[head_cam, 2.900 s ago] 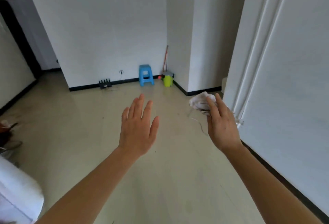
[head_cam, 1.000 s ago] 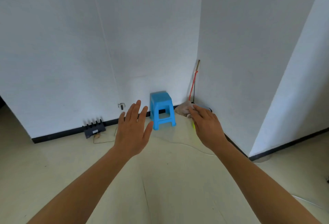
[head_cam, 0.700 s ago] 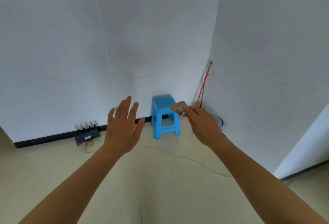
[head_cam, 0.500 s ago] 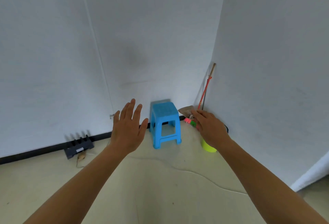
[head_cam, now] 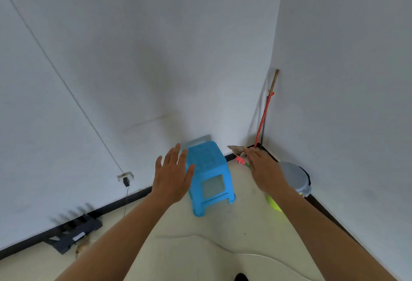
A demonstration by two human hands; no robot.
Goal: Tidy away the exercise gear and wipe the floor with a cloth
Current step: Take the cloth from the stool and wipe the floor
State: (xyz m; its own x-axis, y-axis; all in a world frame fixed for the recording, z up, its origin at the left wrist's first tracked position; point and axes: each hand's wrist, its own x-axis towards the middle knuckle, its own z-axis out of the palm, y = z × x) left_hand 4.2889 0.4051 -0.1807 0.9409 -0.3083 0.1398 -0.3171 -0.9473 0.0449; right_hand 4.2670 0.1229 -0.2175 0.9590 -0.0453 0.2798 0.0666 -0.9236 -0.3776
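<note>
The cloth (head_cam: 237,149) was noted pinched in the right hand (head_cam: 265,173), carried clear of the floor (head_cam: 252,220) toward the far right corner, between stool (head_cam: 208,169) and broom (head_cam: 264,116), presumably for wiping there. The left hand (head_cam: 171,180) was held flat, fingers spread, nothing grasped.

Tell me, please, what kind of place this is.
Probably a corner of a plain room in a home: white walls with black skirting, a blue plastic stool, a broom leaning in the corner and a lidded bin on the pale floor.
</note>
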